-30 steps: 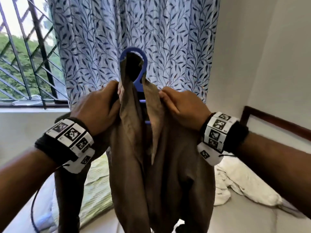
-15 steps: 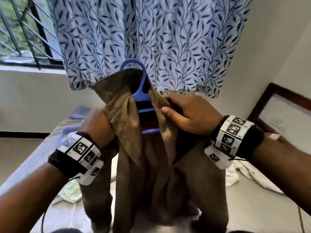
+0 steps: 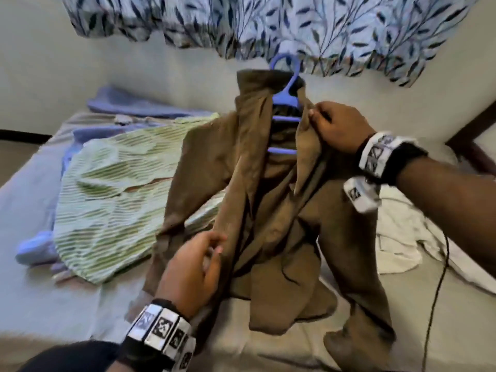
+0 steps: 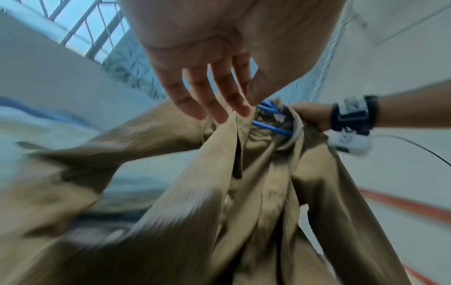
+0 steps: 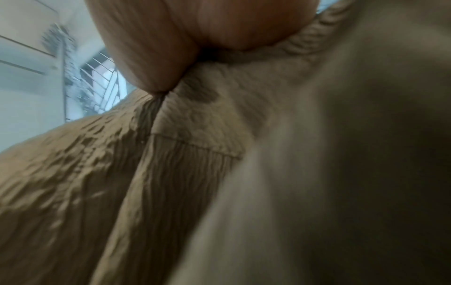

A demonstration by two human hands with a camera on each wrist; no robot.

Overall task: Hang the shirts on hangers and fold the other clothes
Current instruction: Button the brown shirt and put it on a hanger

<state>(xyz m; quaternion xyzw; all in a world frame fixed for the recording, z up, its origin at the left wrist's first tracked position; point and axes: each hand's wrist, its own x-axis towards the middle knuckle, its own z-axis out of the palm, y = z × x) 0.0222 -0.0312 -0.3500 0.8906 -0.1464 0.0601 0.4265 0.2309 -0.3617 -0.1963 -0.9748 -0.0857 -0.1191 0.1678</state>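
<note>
A brown shirt [image 3: 268, 224] hangs on a blue plastic hanger [image 3: 285, 98], its tail and sleeves trailing onto the bed. My right hand [image 3: 335, 127] grips the shirt's right collar and shoulder at the hanger and holds it all up. In the right wrist view the thumb [image 5: 158, 48] presses into the brown cloth [image 5: 171, 173]. My left hand [image 3: 193, 267] is lower down at the shirt's left front edge. Its fingers [image 4: 212, 96] are stretched out, tips just touching the cloth [image 4: 171, 192]. The hanger's blue bars [image 4: 270, 128] show inside the collar.
A green striped garment [image 3: 112, 205] lies on the bed [image 3: 53, 304] to the left, over a blue garment [image 3: 128, 103]. White cloth [image 3: 397, 237] is bunched on the right near a dark wooden headboard [image 3: 469, 146]. A leaf-print curtain [image 3: 268, 22] hangs behind; a black cable [image 3: 437, 285] trails down.
My left hand has let go of the collar and dropped to the shirt's front edge. The shirt and hanger have come down toward the bed, with the right hand still holding them.
</note>
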